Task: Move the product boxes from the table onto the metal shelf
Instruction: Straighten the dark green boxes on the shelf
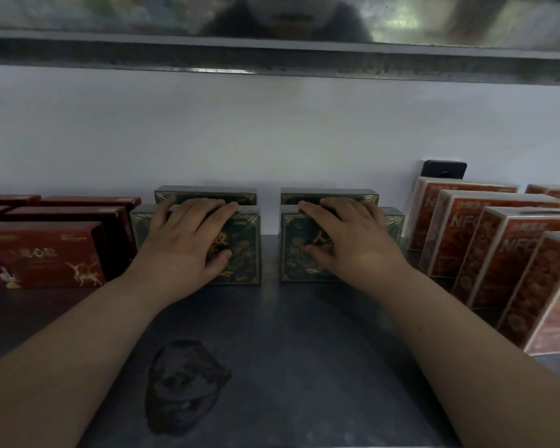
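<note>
Two dark green boxes with gold patterns stand upright on the metal shelf (272,334). My left hand (188,240) grips the left green box (243,250), fingers over its top edge and thumb on its front face. My right hand (346,240) grips the right green box (293,250) the same way. Behind each front box stands another green box, the left one (207,194) and the right one (330,193), close to the white back wall. A narrow gap separates the two front boxes.
Dark red boxes (42,253) fill the shelf on the left. Orange-red boxes with white edges (498,247) stand in a slanted row on the right. A black device (444,169) sits at the back wall. The upper shelf (272,56) runs overhead. A dark stain (185,386) marks the shelf front.
</note>
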{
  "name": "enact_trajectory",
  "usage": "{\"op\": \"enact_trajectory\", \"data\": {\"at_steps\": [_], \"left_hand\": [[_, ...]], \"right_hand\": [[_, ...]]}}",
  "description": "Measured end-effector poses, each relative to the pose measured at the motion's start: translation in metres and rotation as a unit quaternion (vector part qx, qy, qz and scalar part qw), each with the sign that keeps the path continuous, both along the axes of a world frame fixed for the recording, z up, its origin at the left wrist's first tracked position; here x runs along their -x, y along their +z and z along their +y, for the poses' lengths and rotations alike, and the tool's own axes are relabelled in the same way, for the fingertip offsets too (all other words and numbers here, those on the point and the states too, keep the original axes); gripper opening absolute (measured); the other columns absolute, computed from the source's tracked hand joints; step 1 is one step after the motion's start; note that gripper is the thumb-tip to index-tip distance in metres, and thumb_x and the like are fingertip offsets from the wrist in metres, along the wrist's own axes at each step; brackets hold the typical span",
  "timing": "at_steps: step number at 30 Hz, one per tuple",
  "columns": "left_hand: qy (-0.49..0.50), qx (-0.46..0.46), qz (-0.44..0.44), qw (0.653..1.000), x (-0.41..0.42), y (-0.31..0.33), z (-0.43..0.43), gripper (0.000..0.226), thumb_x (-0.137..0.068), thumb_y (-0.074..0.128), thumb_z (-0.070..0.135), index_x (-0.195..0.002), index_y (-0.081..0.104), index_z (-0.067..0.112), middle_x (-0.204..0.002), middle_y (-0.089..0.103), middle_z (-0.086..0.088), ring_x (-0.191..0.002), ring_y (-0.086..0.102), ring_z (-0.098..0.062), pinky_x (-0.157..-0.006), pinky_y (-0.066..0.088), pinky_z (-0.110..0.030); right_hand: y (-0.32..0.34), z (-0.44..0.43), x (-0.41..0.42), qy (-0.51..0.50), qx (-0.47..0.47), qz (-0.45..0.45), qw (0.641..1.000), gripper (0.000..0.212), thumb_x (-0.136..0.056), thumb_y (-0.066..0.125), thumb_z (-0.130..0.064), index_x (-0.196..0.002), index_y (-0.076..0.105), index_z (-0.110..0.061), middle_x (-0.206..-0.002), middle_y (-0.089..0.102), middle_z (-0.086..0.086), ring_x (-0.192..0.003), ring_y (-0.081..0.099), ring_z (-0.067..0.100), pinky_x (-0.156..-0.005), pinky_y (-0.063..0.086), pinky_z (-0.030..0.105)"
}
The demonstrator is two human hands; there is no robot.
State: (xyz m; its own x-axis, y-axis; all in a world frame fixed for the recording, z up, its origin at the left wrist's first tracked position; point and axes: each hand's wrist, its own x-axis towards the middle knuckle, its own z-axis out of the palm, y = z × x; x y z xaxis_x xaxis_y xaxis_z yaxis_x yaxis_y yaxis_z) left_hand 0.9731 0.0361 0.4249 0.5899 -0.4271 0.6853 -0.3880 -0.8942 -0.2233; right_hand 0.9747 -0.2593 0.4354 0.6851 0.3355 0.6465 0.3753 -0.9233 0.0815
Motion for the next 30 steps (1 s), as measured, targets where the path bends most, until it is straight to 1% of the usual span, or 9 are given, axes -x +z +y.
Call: {"op": "enact_trajectory", "data": {"at_steps": [8,13,15,17,19,21,24,27,30], "left_hand": [[-0.008,0.001,0.015,1.000,0.001,0.003,0.001,0.069,-0.083,0.053,0.044,-0.147,0.040,0.021,-0.137,0.046,-0.007,-0.127,0.046,-0.029,-0.113,0.023,-0.057],[-0.005,-0.010,0.033,0.999,0.006,0.006,-0.001,0.067,-0.085,0.051,0.045,-0.146,0.042,0.019,-0.133,0.049,-0.009,-0.124,0.046,-0.032,-0.110,0.027,-0.058],[-0.002,-0.010,0.045,0.999,0.010,0.009,-0.006,0.067,-0.086,0.047,0.048,-0.147,0.041,0.020,-0.135,0.048,-0.010,-0.125,0.045,-0.033,-0.111,0.028,-0.058],[-0.016,-0.014,0.054,0.998,0.014,0.013,-0.012,0.069,-0.088,0.040,0.050,-0.150,0.037,0.021,-0.143,0.043,-0.011,-0.133,0.040,-0.035,-0.112,0.027,-0.058],[-0.042,-0.041,0.053,0.997,0.015,0.022,-0.019,0.069,-0.089,0.036,0.051,-0.152,0.034,0.022,-0.151,0.036,-0.012,-0.140,0.033,-0.037,-0.113,0.027,-0.057],[-0.060,-0.068,0.049,0.995,0.015,0.035,-0.031,0.069,-0.090,0.035,0.052,-0.153,0.033,0.023,-0.154,0.035,-0.011,-0.142,0.031,-0.036,-0.113,0.029,-0.055],[-0.090,-0.067,0.051,0.992,0.017,0.060,-0.069,0.066,-0.090,0.034,0.052,-0.149,0.040,0.023,-0.148,0.044,-0.008,-0.134,0.040,-0.031,-0.108,0.037,-0.049],[-0.127,-0.071,0.040,0.989,0.019,0.082,-0.122,0.061,-0.089,0.032,0.052,-0.143,0.044,0.026,-0.134,0.052,-0.001,-0.121,0.045,-0.021,-0.095,0.046,-0.038],[-0.143,-0.072,0.053,0.986,0.014,0.095,-0.179,0.054,-0.094,0.033,0.051,-0.144,0.039,0.032,-0.136,0.049,0.007,-0.121,0.042,-0.013,-0.092,0.043,-0.030]], "right_hand": [[-0.002,0.003,0.009,-0.025,0.010,0.000,1.000,0.072,-0.086,0.057,-0.055,-0.150,0.040,-0.027,-0.148,0.049,0.004,-0.139,0.041,0.030,-0.115,0.026,0.055],[0.000,-0.003,0.021,-0.052,0.031,0.017,0.998,0.074,-0.089,0.056,-0.054,-0.154,0.033,-0.028,-0.154,0.039,0.013,-0.142,0.035,0.035,-0.117,0.022,0.056],[0.006,-0.008,0.030,-0.062,0.040,0.019,0.997,0.071,-0.090,0.048,-0.053,-0.153,0.036,-0.025,-0.151,0.042,0.016,-0.140,0.039,0.039,-0.115,0.025,0.059],[0.014,-0.017,0.041,-0.053,0.064,0.015,0.996,0.067,-0.089,0.043,-0.050,-0.149,0.044,-0.021,-0.147,0.048,0.018,-0.136,0.044,0.041,-0.112,0.031,0.059],[0.025,-0.028,0.054,-0.037,0.095,0.001,0.995,0.062,-0.086,0.044,-0.045,-0.143,0.052,-0.021,-0.143,0.053,0.016,-0.133,0.047,0.039,-0.109,0.037,0.056],[0.043,-0.043,0.068,-0.029,0.118,-0.002,0.993,0.060,-0.086,0.046,-0.042,-0.141,0.054,-0.021,-0.139,0.058,0.013,-0.130,0.051,0.035,-0.103,0.044,0.051],[0.076,-0.074,0.082,-0.012,0.140,0.009,0.990,0.056,-0.088,0.052,-0.038,-0.141,0.054,-0.019,-0.130,0.063,0.010,-0.118,0.059,0.032,-0.093,0.053,0.049],[0.106,-0.113,0.092,-0.016,0.150,0.029,0.988,0.054,-0.094,0.054,-0.039,-0.146,0.047,-0.027,-0.130,0.062,0.004,-0.117,0.058,0.027,-0.090,0.054,0.043],[0.130,-0.162,0.092,-0.070,0.164,0.069,0.982,0.052,-0.097,0.052,-0.044,-0.147,0.040,-0.039,-0.132,0.058,-0.007,-0.122,0.051,0.016,-0.092,0.047,0.032]]}}
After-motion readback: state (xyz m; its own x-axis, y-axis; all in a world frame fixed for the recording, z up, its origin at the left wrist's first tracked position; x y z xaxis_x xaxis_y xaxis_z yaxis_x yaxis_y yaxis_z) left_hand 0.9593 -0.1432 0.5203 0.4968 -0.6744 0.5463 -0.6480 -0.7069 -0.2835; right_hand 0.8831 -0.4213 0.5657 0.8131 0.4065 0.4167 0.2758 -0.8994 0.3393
